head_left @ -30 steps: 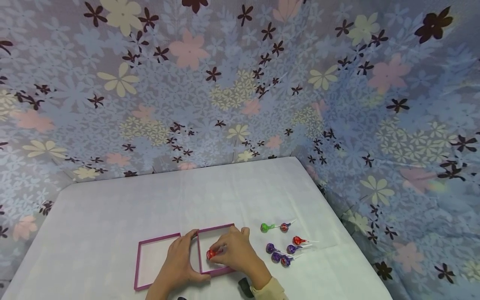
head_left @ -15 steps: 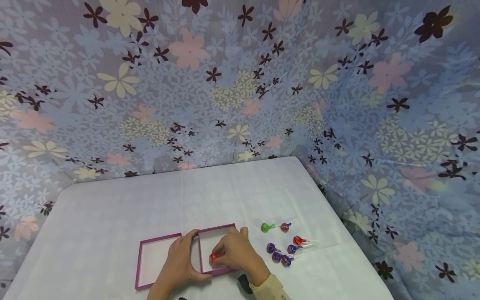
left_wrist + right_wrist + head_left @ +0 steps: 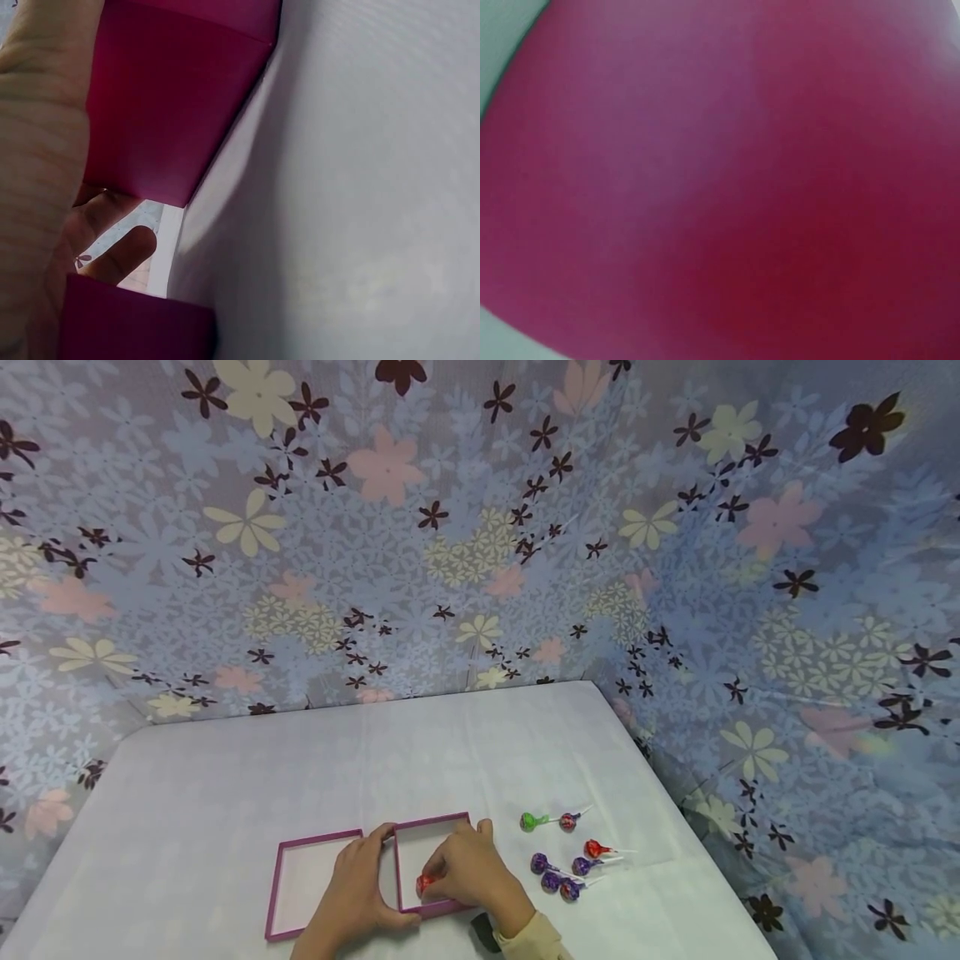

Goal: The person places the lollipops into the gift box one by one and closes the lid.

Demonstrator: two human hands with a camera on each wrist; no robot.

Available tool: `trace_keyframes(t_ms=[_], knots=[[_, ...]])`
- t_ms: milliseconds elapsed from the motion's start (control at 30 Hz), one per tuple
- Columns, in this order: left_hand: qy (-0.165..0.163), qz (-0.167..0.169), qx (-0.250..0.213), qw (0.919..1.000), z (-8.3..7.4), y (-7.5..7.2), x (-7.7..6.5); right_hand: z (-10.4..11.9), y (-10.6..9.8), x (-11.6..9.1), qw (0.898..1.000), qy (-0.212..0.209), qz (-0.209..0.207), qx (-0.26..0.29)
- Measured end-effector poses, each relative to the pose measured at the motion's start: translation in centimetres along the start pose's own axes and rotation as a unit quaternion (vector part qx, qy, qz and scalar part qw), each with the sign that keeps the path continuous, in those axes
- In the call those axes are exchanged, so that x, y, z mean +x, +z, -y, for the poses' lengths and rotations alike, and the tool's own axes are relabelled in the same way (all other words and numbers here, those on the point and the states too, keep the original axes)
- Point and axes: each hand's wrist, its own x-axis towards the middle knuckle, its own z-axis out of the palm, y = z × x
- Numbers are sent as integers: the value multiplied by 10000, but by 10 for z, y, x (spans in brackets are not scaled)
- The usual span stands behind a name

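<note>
My left hand holds the right-hand pink-rimmed box by its left side in the head view, thumb at the front wall and fingers at the back corner. In the left wrist view, magenta box walls stand beside the left hand. Inside that same box my right hand pinches a red-wrapped lollipop; its stick is hidden by the fingers. A blurred magenta box wall fills most of the right wrist view.
A second pink-rimmed box stands left of the left hand. Right of the boxes lie several lollipops: a green one, a red one and purple ones among them. Patterned cloth hangs behind the white table.
The right hand has brought the red lollipop slightly lower inside the box. The left hand keeps its place on the box, and the head view has tilted a little.
</note>
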Motion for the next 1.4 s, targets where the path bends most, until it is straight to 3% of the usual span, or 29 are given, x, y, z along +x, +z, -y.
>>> trace_keyframes(t_ms=[833,1133,1400], knots=[[-241,176,-130,9995,-3,4,-2,-6,-4,-6,9999,-73,-61,55],[-317,367,-137,9987,-5,2,-3,-12,-14,-11,9939,-4,-407,1023],[-274,171,132,9994,-4,1,-1,-34,-26,-24,9811,361,-778,1735]])
